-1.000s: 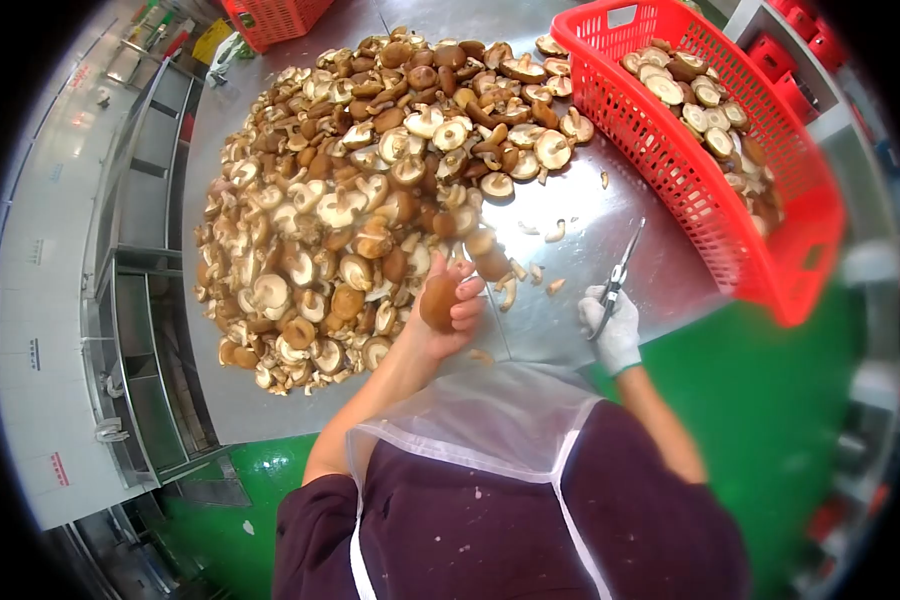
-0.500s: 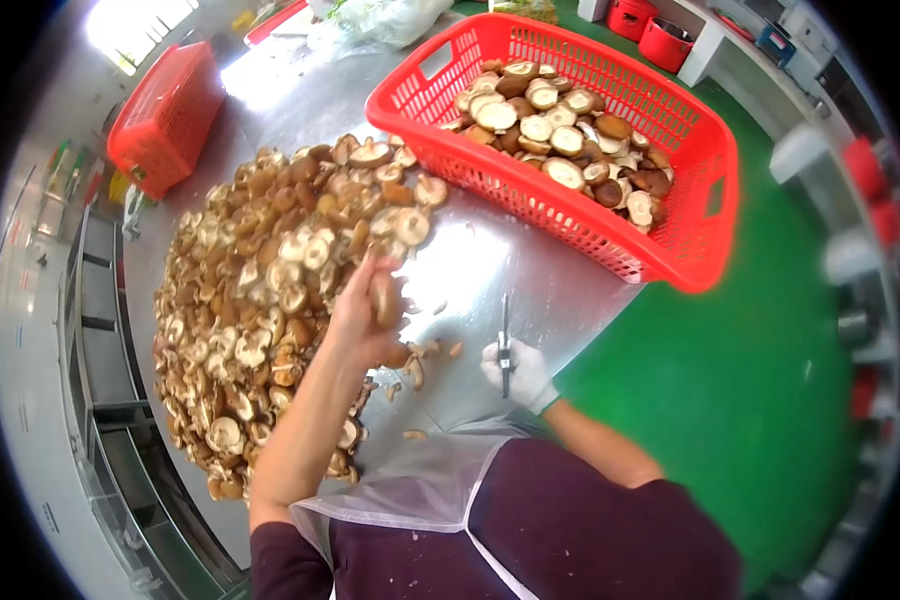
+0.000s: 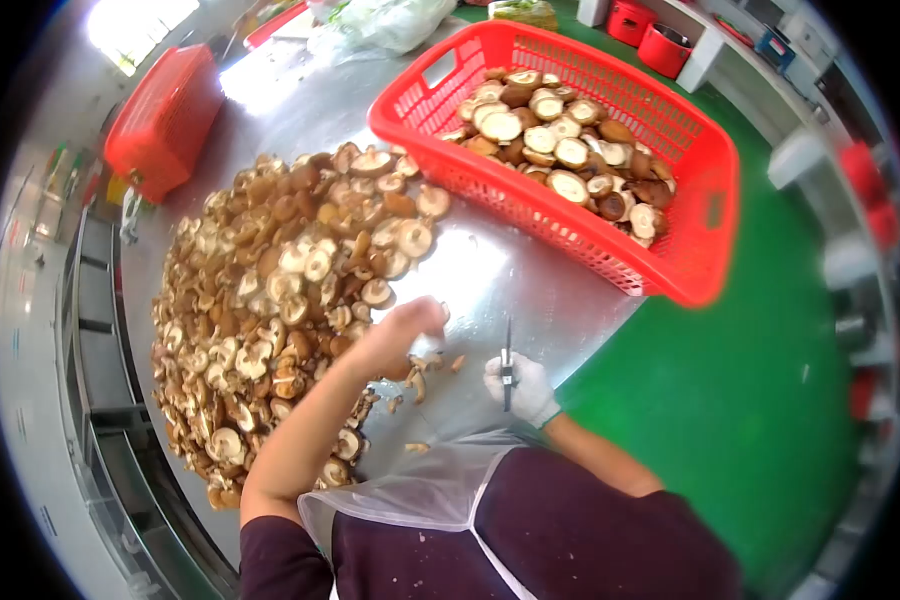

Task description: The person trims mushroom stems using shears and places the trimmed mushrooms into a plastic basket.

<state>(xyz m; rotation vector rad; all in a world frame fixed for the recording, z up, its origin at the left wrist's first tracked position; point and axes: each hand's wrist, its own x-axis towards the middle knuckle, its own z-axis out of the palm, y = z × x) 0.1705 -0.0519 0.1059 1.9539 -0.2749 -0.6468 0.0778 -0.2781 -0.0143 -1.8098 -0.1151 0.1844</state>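
My left hand (image 3: 406, 332), bare and slightly blurred, is curled over the metal table beside the mushroom heap. Its fingers are closed around a mushroom (image 3: 444, 313), mostly hidden, with only a pale edge showing at the fingertips. My right hand (image 3: 523, 386) wears a white glove and grips a small knife (image 3: 508, 372), its blade pointing away from me. The heap of brown mushrooms (image 3: 270, 270) covers the left of the table, caps and stems mixed. Cut stem pieces (image 3: 417, 386) lie below my left hand.
A red perforated basket (image 3: 560, 225) holding mushrooms with pale cut undersides stands at the table's right edge. Another red basket (image 3: 167, 120) is at the far left. A clear plastic bag (image 3: 395, 25) lies at the back of the metal table (image 3: 530, 280). Green floor (image 3: 690, 420) extends to the right.
My left hand has moved right and slightly toward me, away from the heap and closer to the knife. My right hand keeps hold of the knife and has barely shifted.
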